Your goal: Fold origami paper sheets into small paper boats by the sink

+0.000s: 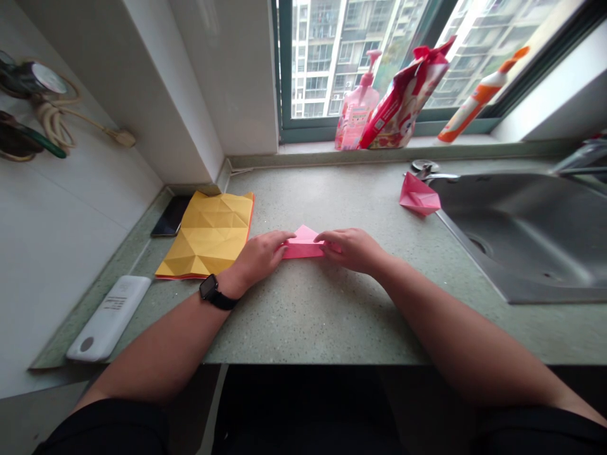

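**Hand positions.** The left hand (pixel 260 258) and the right hand (pixel 351 250) lie palm down on the countertop (pixel 327 322), at the near middle. A black watch (pixel 217 292) is on the left wrist. The fingertips of each hand rest on opposite ends of a folded pink paper (pixel 303 244). Neither hand is visibly closed; whether the thumbs pinch the paper cannot be determined.

**Workpiece.** The pink paper lies flat between the hands, with a triangular peak pointing far.

**Surrounding items.** A yellow creased paper (pixel 205 235) lies left of the left hand, its far corner beside a phone (pixel 171 216). A white power bank (pixel 109 318) sits near the left edge. A second pink folded paper (pixel 419 195) sits to the far right, touching the rim of a steel sink (pixel 521 243). A faucet (pixel 581 158) stands beyond the sink. On the far window ledge stand a pink pump bottle (pixel 356 104), a red bag (pixel 403 98), and an orange-and-white tube (pixel 477 100).
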Tool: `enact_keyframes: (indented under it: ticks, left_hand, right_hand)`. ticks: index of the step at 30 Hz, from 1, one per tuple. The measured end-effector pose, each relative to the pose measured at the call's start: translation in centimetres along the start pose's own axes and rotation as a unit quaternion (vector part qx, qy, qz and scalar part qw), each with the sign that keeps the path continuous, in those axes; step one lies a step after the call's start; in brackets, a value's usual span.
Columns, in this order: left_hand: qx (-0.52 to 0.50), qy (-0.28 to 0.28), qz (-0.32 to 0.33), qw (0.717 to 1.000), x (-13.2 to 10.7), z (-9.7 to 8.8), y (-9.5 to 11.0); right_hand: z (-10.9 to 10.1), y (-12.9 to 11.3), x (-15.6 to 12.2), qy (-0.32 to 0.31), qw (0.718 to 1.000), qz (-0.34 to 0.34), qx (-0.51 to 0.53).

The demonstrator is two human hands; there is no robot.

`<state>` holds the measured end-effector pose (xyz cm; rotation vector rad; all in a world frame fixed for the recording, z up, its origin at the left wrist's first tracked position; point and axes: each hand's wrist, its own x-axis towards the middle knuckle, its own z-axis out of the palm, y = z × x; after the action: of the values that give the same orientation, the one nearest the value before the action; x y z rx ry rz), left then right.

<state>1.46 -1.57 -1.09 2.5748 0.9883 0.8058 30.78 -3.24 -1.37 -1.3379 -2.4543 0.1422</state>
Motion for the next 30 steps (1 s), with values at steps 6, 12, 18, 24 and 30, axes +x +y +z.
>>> enact_keyframes:
  ticks: [6,12,18,24,30]
  left_hand:
    - [0.074,-0.008,0.028,0.997,0.2,0.1,-0.4]
    - [0.104,-0.056,0.109,0.987,0.1,0.2,0.4]
    - [0.103,-0.106,0.133,0.98,0.1,0.5,1.6]
    - [0.092,-0.119,0.125,0.981,0.1,0.6,1.7]
    - [0.089,-0.129,0.113,0.981,0.1,0.6,1.8]
  right_hand:
    - [0.7,-0.2,0.2,0.014,0.999,0.038,-0.014]
    - [1.2,0.1,0.4,0.004,1.0,0.024,-0.017]
    - [1.0,-0.3,0.6,0.016,0.999,0.012,-0.037]
    - [1.8,-0.8,1.1,-0.005,1.0,0.027,-0.007]
    - [2.3,-0.8,1.3,0.003,0.999,0.035,-0.014]
